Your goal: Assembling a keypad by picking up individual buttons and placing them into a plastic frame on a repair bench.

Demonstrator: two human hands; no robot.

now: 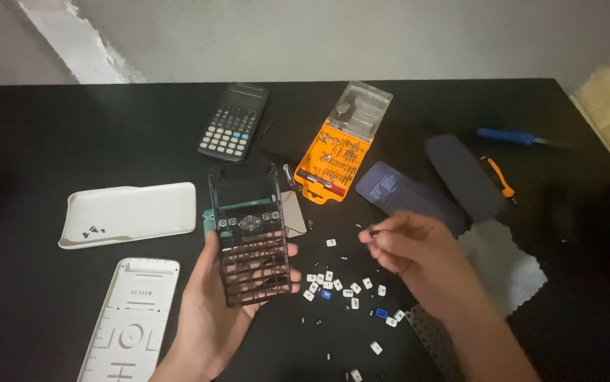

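My left hand [209, 315] holds a dark calculator front shell [250, 233], upright and facing me, with open key holes and a few keys seated near its middle. My right hand [411, 247] hovers to the right of it, fingertips pinched on a tiny key that is too small to make out well. Several loose white and blue keys [340, 286] lie scattered on the black table [71, 134] between and below the hands.
An intact black calculator [234, 122] lies at the back. An orange screwdriver bit case [337, 152] sits open. Two white covers [129, 213] [129, 322] lie left. A dark cover [461, 173], a grey cloth [503, 265], a dark keypad sheet [403, 189] and screwdrivers [507, 136] lie right.
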